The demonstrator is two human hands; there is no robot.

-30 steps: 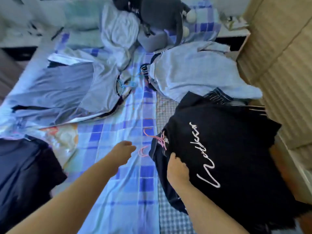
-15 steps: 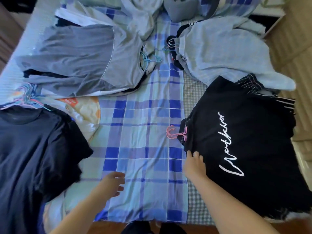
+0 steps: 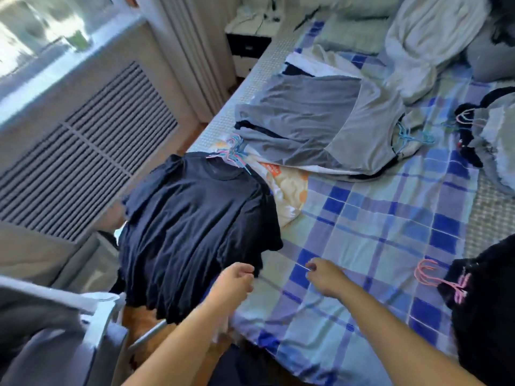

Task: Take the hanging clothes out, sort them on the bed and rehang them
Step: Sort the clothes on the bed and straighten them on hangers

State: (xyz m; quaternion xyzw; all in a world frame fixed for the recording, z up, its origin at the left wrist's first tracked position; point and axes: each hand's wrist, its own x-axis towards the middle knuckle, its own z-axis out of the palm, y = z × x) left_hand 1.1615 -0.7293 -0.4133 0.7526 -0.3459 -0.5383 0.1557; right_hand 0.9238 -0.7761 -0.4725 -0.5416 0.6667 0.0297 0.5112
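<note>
I counted two hands of mine in view, the left hand (image 3: 235,282) and the right hand (image 3: 324,277). On the one bed (image 3: 370,227) lay four heaps of clothes on hangers: one navy T-shirt pile (image 3: 192,227), one grey T-shirt pile (image 3: 328,129), one black pile (image 3: 490,310) and one pale grey pile (image 3: 498,140). Four clusters of hanger hooks showed; single hangers I could not count.

Daylight pours in from the window (image 3: 36,32) at the top left, totally blown out, so the bed (image 3: 376,218) sheet is lit bright and bluish. The whole frame is smeared with motion blur, worst along the left edge. Wide-angle lens bends the bed edges, and the dark shirts (image 3: 195,227) lose nearly all fold detail.
</note>
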